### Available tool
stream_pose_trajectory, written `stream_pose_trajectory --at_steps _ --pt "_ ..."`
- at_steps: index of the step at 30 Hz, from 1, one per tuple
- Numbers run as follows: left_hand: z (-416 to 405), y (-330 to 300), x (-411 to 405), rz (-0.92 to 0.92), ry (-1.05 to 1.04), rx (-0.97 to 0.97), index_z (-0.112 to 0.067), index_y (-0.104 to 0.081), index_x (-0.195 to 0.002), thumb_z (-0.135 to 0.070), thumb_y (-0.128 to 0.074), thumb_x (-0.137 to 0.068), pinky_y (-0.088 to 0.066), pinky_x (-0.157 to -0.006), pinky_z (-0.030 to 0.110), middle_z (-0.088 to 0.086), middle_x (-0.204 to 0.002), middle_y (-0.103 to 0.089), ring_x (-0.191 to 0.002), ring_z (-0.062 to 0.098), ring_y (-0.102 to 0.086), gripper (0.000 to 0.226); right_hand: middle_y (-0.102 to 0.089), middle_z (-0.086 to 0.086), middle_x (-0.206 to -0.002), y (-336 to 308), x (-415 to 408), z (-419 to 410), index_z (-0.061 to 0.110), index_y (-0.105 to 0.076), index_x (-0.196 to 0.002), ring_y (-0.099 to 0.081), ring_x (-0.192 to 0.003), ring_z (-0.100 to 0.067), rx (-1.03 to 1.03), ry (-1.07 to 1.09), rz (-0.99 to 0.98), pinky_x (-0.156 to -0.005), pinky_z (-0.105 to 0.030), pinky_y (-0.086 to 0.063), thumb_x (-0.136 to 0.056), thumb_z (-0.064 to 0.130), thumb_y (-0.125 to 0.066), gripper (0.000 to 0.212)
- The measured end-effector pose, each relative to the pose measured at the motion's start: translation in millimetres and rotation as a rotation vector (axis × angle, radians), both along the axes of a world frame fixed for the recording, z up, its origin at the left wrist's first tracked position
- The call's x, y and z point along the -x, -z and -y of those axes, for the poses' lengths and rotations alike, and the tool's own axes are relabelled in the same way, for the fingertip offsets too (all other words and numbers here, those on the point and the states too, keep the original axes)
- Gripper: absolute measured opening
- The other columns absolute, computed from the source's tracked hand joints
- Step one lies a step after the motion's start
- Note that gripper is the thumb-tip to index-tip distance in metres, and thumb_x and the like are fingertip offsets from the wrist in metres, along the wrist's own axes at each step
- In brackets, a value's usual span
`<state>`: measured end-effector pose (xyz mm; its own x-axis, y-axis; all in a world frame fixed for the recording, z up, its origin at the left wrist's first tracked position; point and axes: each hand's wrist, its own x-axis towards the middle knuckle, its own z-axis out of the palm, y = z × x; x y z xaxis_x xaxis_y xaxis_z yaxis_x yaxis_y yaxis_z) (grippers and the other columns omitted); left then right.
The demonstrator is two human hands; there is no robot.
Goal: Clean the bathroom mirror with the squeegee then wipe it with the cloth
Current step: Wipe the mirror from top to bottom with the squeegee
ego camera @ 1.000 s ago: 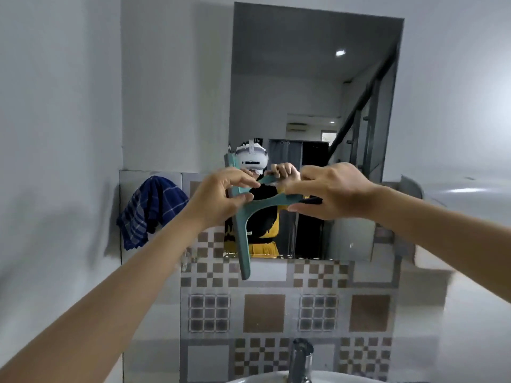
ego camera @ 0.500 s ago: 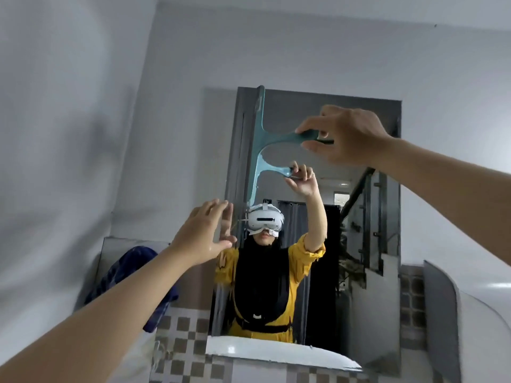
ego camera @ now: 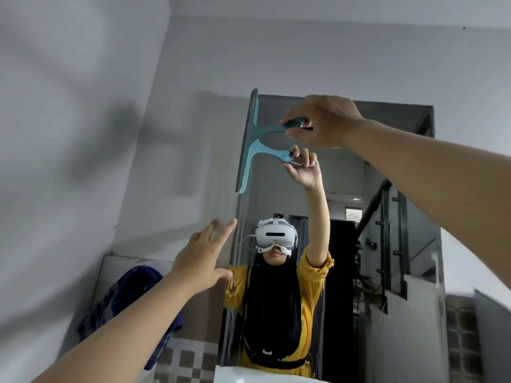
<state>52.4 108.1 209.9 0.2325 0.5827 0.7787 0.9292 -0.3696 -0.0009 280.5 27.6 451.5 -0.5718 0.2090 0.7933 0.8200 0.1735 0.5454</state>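
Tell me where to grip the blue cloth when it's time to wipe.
Take the blue checked cloth at its bunched top, where it hangs on the wall left of the mirror. Come from the front with the free left hand; the right hand holds the squeegee. Its folds look loose enough to pinch.

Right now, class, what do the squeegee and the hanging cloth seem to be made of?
Squeegee: probably moulded plastic, judging by its even teal colour and smooth matt surface. Cloth: apparently woven fabric, blue with a faint check, hanging in soft folds; blur hides the weave.
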Motion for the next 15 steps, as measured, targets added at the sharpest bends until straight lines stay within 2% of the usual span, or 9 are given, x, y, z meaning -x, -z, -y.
stream_pose_trajectory --at_steps 4,10,13,15 --pt "-1.5 0.4 -0.8 -0.016 -0.018 -0.002 -0.039 0.020 -0.143 -0.044 -0.067 -0.079 -0.042 -0.102 0.043 0.010 -0.159 0.000 -0.141 0.034 -0.019 0.108 -0.063 0.005 -0.097 -4.0 -2.4 -2.1 0.033 -0.064 -0.117 -0.056 -0.087 -0.019 0.031 -0.003 -0.007 -0.062 -0.025 -0.033 -0.092 0.043 -0.057 0.027" --pt "-0.6 0.6 -3.4 -0.032 -0.033 -0.009 -0.041 0.021 -0.142 -0.043 -0.066 -0.080 -0.043 -0.101 0.042 0.012 -0.158 -0.001 -0.140 0.034 -0.023 0.107 -0.059 0.011 -0.089 -7.9 -24.0 9.0 0.033 -0.064 -0.116 -0.052 -0.084 -0.016 0.061 0.017 -0.030 -0.064 -0.027 -0.033 -0.092 0.044 -0.057 0.028" --pt "-2.4 0.8 -3.1 0.003 -0.016 0.004 -0.045 0.018 -0.142 -0.041 -0.069 -0.078 -0.046 -0.099 0.044 0.010 -0.158 -0.001 -0.140 0.034 -0.023 0.108 -0.051 0.018 -0.073 -5.5 -44.6 13.1 0.034 -0.065 -0.115 -0.052 -0.080 -0.017 0.087 0.031 -0.071 -0.065 -0.028 -0.033 -0.090 0.045 -0.058 0.027" --pt "-4.2 1.6 -2.4 0.020 -0.011 0.011 -0.048 0.018 -0.141 -0.040 -0.071 -0.077 -0.046 -0.099 0.046 0.010 -0.158 -0.001 -0.140 0.035 -0.023 0.110 -0.047 0.020 -0.069 -2.2 -55.6 13.5 0.035 -0.065 -0.115 -0.053 -0.078 -0.018 0.098 0.030 -0.092 -0.066 -0.028 -0.034 -0.090 0.045 -0.059 0.027"
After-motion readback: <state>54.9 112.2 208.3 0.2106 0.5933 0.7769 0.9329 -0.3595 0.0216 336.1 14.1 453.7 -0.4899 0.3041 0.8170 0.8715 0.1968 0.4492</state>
